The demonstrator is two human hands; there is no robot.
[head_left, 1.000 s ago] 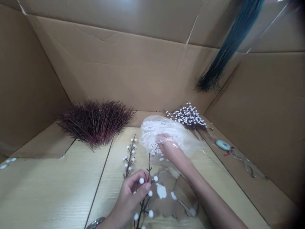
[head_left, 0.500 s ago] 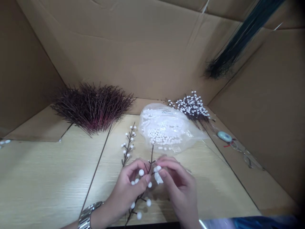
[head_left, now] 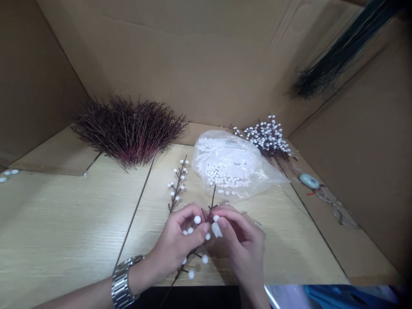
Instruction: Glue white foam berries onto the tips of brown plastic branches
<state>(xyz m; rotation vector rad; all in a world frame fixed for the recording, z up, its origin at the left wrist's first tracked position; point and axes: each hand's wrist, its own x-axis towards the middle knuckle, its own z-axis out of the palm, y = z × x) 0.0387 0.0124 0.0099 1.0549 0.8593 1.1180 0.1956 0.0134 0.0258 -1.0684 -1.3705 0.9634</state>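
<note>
1. Left hand (head_left: 180,240): grips a dark twig (head_left: 213,195) bearing white beads, above the front edge of the tabletop (head_left: 71,223).
2. Right hand (head_left: 246,240): thumb and forefinger pinch a white bead (head_left: 216,218) beside the same twig.
3. Second beaded twig (head_left: 177,186): lies beyond the left hand, mid-tabletop.
4. Clear bag (head_left: 236,161): contains loose beads; positioned toward the rear edge.
5. Bare-twig bundle (head_left: 131,133): rear edge, left of the bag.
6. Beaded bunch (head_left: 267,138): rear right corner.
7. Pale blue oval object (head_left: 309,180): on cardboard along the right edge.
</note>
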